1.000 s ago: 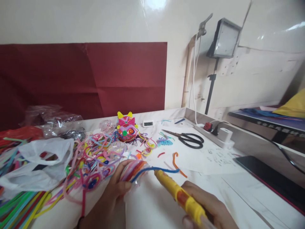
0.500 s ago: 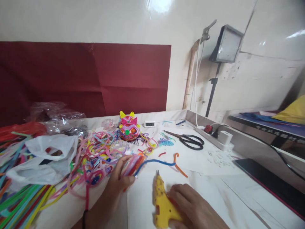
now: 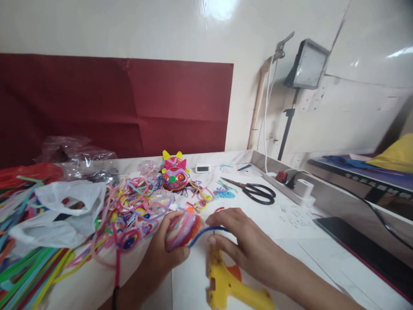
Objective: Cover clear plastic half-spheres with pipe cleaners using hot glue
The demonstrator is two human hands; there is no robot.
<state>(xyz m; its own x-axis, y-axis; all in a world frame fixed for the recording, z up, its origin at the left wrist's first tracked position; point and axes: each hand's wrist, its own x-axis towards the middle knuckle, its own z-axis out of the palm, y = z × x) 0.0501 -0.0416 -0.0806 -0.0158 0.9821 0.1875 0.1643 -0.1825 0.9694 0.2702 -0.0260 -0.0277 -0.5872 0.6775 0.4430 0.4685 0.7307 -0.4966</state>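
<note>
My left hand (image 3: 167, 247) is closed around a ball wrapped in coloured pipe cleaners (image 3: 182, 228), held just above the white table (image 3: 316, 267). A blue pipe cleaner (image 3: 206, 232) trails from the ball to the right. My right hand (image 3: 241, 241) pinches that blue strand between thumb and fingers. Below my right hand a yellow glue gun (image 3: 230, 286) lies on the table, released.
A heap of loose pipe cleaners (image 3: 135, 206) and plastic bags (image 3: 58, 215) fill the left. A finished pink cat-faced ball (image 3: 174, 174) stands behind. Black scissors (image 3: 258, 191), a power strip (image 3: 293, 187), a small clock (image 3: 202, 168) and a dark tablet (image 3: 364, 249) lie to the right.
My right hand set the glue gun down on the table, let go and moved up to the blue pipe cleaner. My left hand kept hold of the ball.
</note>
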